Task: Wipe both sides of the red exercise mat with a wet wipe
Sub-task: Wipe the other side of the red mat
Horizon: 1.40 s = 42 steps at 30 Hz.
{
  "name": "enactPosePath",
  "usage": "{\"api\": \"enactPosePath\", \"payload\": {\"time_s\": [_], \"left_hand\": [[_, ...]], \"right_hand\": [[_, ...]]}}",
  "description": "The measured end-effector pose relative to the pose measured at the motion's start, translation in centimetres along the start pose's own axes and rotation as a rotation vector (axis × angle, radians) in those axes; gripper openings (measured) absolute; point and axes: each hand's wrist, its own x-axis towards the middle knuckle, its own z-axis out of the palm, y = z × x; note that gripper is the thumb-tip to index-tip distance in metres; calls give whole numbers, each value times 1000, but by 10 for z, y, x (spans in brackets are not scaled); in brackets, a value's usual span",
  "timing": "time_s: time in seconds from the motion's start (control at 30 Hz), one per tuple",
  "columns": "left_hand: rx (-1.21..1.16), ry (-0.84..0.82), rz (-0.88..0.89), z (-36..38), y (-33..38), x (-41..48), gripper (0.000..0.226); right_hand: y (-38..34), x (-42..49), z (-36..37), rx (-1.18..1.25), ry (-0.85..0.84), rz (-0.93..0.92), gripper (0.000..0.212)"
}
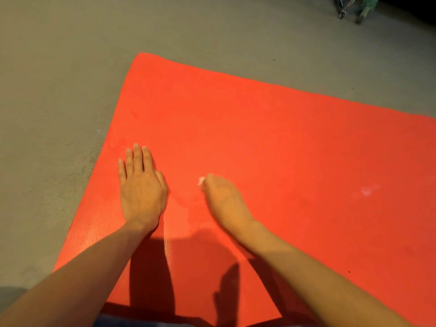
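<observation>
- Floor [59,79] of grey concrete fills the left and far parts of the view; blurred green and metal objects sit at the far right, too unclear to name.
- Red exercise mat [259,138] lies flat on the floor, running from near centre off to the right, its far-left corner in view. It looks like thin, lightly textured foam: probably light, soft and floppy, likely to slide on concrete unless pinned down. To turn it over, a corner or the left edge seems the easiest place to take hold.
- Left hand [140,187] lies palm down on the mat near its left edge, fingers straight and together, holding nothing, apparently steadying the mat.
- Right hand [224,199], blurred, sits just right of the left, fingers curled around the wipe.
- Pale smudge [366,191] marks the mat farther right.
- Wet wipe [201,181] shows only as a small white scrap at the right fingertips, against the mat. It is surely limp and damp, best kept bunched under the fingers.
</observation>
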Motion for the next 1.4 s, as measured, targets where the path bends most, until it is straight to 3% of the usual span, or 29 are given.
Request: {"api": "enactPosePath", "payload": {"time_s": [0.1, 0.13, 0.23, 0.27, 0.33, 0.43, 0.5, 0.57, 0.63, 0.7, 0.73, 0.8, 0.9, 0.97, 1.03, 1.17, 1.23, 1.3, 1.4], "left_hand": [[2, -3, 7, 0, -1, 1, 54], [1, -8, 6, 0, -1, 1, 55], [2, -16, 1, 0, -1, 1, 56], [2, -17, 2, 0, -1, 1, 56], [0, -15, 5, 0, -2, 1, 56], [-2, -5, 3, 1, -2, 1, 54], [-1, -5, 5, 0, -1, 2, 55], [1, -12, 3, 0, -1, 3, 55], [4, -17, 1, 0, -2, 3, 56], [10, -16, 3, -1, -2, 2, 56], [8, -17, 1, 0, -2, 2, 56], [-2, -20, -2, -1, -1, 2, 56], [-12, -11, 1, 0, -1, 2, 56], [-8, -14, 1, 0, -1, 3, 55], [-9, -15, 0, 0, 0, 3, 56], [-8, -12, 4, 2, -1, 3, 56], [-8, -8, 8, 2, -2, 4, 55], [-14, -9, 10, 2, -1, 4, 55], [-31, -5, 8, 3, -2, 4, 55]], "right_hand": [[-6, -9, -8, 112, -199, -342, 13], [4, -3, -13, 94, -187, -319, 11], [39, 26, -17, 37, -37, 118, 18], [38, 30, -15, 17, -14, 165, 23], [13, 16, -5, 81, -34, -36, 32], [-25, -22, -4, 251, -251, -469, 4], [-24, -21, -10, 287, -353, -578, 9], [-10, 1, -10, 245, -282, -537, 5], [11, 28, -6, 145, -116, -287, 17], [21, 44, -6, 106, -34, 40, 16], [16, 45, -6, 103, -9, 95, 15], [-5, 28, -2, 207, -46, -43, 14], [-40, -20, -7, 324, -291, -515, 7], [-40, -28, -9, 343, -351, -643, 4], [-26, -7, -6, 320, -305, -591, 14], [-1, 46, 2, 173, -95, -92, 18], [-10, 47, 4, 168, -71, 9, 18], [-24, 30, 3, 245, -86, -102, 16], [-48, -19, -11, 316, -310, -445, 9]]}}
